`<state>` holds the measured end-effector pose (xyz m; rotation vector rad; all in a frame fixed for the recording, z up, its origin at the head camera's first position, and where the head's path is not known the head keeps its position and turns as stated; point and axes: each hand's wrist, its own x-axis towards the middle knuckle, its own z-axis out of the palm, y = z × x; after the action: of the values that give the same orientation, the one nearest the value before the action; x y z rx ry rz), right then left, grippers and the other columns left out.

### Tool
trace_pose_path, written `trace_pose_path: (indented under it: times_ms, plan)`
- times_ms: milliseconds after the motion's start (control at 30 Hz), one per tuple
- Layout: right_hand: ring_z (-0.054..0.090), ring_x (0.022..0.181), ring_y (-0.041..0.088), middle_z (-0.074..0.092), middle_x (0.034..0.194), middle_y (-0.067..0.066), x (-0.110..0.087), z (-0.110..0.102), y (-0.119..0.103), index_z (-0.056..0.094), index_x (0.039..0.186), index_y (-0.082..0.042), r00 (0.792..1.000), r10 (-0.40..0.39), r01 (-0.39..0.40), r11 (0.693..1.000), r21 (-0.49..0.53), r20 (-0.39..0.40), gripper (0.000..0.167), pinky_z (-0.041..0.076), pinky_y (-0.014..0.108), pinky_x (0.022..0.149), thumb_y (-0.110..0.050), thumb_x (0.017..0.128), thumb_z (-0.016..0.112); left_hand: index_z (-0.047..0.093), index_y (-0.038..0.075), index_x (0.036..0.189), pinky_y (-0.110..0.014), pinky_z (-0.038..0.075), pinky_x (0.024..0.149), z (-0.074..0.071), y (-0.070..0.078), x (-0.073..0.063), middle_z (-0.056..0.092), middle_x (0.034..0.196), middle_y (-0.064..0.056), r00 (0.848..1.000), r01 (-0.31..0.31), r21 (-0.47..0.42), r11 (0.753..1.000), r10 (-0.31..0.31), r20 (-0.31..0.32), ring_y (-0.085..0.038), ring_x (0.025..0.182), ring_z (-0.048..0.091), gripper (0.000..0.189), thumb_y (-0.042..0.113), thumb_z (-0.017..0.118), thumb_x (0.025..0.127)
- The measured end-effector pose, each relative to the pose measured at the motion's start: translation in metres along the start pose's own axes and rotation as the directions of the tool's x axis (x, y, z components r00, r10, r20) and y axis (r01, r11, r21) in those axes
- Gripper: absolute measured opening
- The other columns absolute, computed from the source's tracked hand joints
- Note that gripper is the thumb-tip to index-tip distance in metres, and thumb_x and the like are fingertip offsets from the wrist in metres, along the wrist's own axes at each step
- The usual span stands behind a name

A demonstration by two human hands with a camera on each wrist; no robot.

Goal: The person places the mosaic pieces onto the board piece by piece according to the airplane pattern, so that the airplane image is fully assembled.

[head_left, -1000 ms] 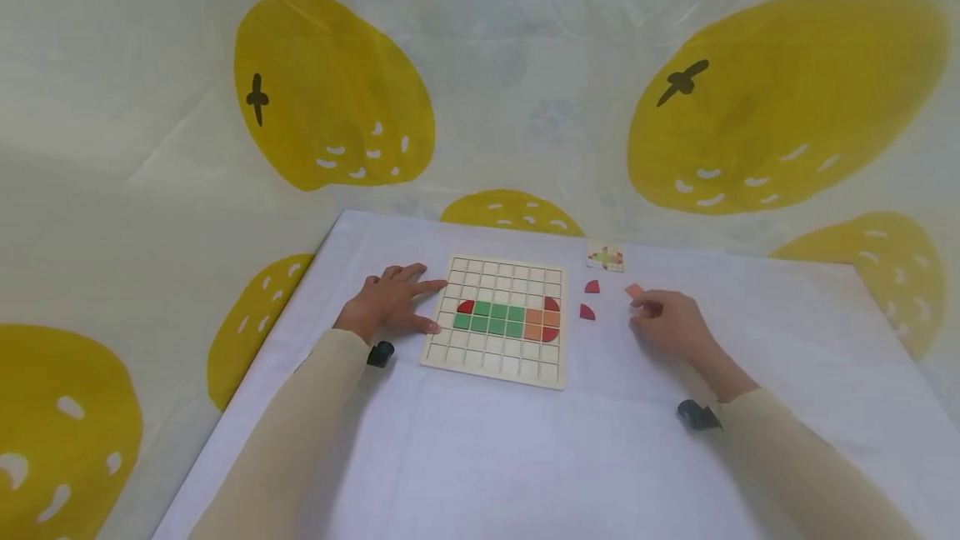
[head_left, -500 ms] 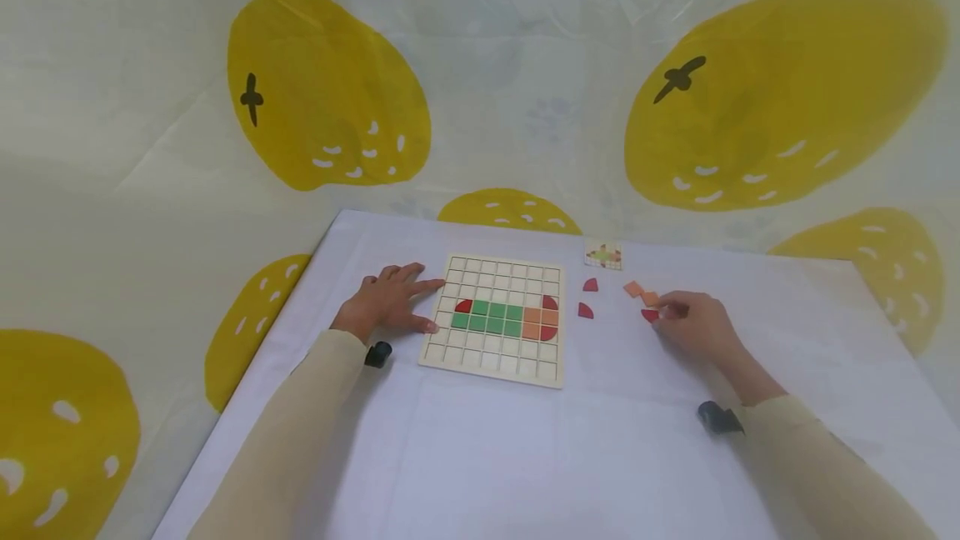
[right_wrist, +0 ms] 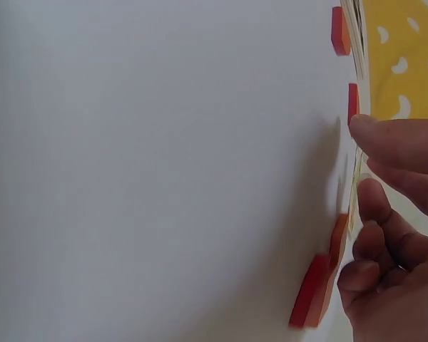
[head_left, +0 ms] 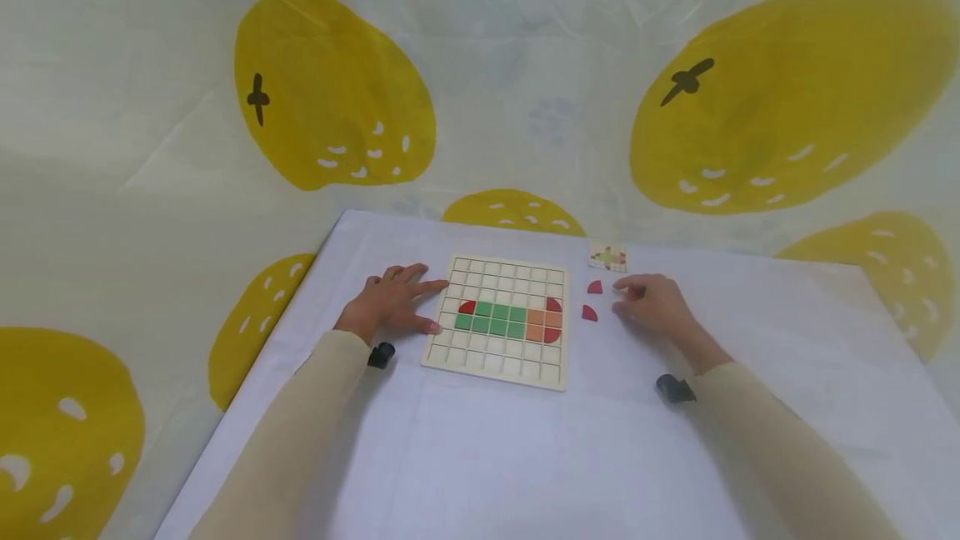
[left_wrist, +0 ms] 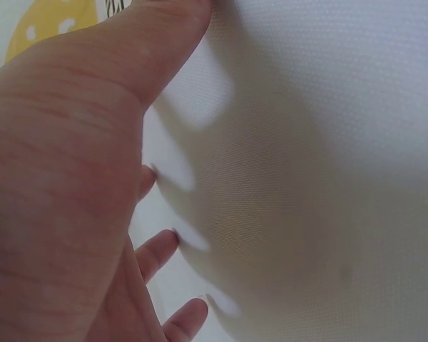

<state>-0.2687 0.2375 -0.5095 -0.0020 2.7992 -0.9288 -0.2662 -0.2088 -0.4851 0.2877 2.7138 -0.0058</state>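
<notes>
My left hand point(head_left: 390, 302) rests with spread fingers beside the wooden grid board point(head_left: 495, 365), its thumb and index finger touching the left edge. Green squares point(head_left: 498, 312), orange squares point(head_left: 543, 319) and red quarter-circles point(head_left: 552, 334) sit in the board's cells. To the right, my right hand point(head_left: 656, 305) hovers near two loose red quarter-circle tiles point(head_left: 595, 287), thumb and index finger apart. Nothing shows between those fingers in the right wrist view. A red tile point(right_wrist: 310, 292) and orange tiles point(right_wrist: 337, 239) lie below that hand there; the hand hides them from the head view.
A small pattern card point(head_left: 607, 257) lies at the back of the white-covered table point(head_left: 480, 457). A pale cloth with yellow fruit prints point(head_left: 337, 90) hangs behind it. Each wrist carries a small dark camera point(head_left: 675, 388).
My right hand pinched an orange square, then moved right to a red tile beside the orange ones. It has let go and moved left toward the two red tiles. My left hand stays put.
</notes>
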Motion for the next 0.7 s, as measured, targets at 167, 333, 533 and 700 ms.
trace_pose_path:
  times_ms: [167, 333, 533, 700]
  plan:
    - [0.054, 0.116, 0.037, 0.063, 0.125, 0.02, 0.016, 0.01, -0.008, 0.066, 0.138, -0.009, 1.0, -0.011, 0.01, 0.999, -0.037, -0.009, 0.044, 0.055, 0.054, 0.102, -0.025, 0.097, 0.072, 0.026, 0.056, 0.16, -0.071, 0.024, 0.124, 0.002, 0.0, 0.001, 0.015, 0.177, -0.001, 1.0, 0.005, -0.002, 1.0, -0.005, -0.002, -0.04, 0.16, 0.019, 0.093, 0.075, 0.071, 0.081]
    - [0.055, 0.115, 0.036, 0.066, 0.121, 0.019, 0.024, 0.013, -0.012, 0.07, 0.133, -0.009, 1.0, -0.021, 0.021, 0.999, -0.044, 0.003, 0.04, 0.056, 0.051, 0.098, -0.027, 0.097, 0.073, 0.026, 0.054, 0.16, -0.071, 0.025, 0.124, 0.001, 0.0, -0.001, 0.015, 0.177, -0.002, 1.0, -0.001, 0.011, 1.0, 0.001, -0.016, -0.041, 0.16, 0.019, 0.093, 0.075, 0.071, 0.082]
    - [0.057, 0.108, 0.035, 0.069, 0.112, 0.019, 0.029, 0.012, -0.02, 0.073, 0.121, -0.003, 0.998, -0.06, 0.061, 0.995, -0.083, 0.021, 0.033, 0.057, 0.048, 0.094, -0.023, 0.095, 0.073, 0.026, 0.053, 0.161, -0.071, 0.026, 0.123, -0.001, 0.001, -0.002, 0.015, 0.177, -0.003, 1.0, -0.008, 0.02, 1.0, 0.008, -0.018, -0.041, 0.159, 0.02, 0.093, 0.075, 0.07, 0.082]
    - [0.059, 0.108, 0.034, 0.07, 0.113, 0.02, 0.029, 0.011, -0.021, 0.072, 0.121, -0.001, 0.997, -0.053, 0.059, 0.993, -0.105, 0.061, 0.036, 0.059, 0.047, 0.092, -0.025, 0.095, 0.074, 0.026, 0.054, 0.161, -0.071, 0.025, 0.124, 0.0, 0.0, -0.002, 0.015, 0.177, -0.002, 1.0, -0.01, 0.008, 1.0, 0.01, -0.012, -0.041, 0.16, 0.019, 0.093, 0.076, 0.07, 0.082]
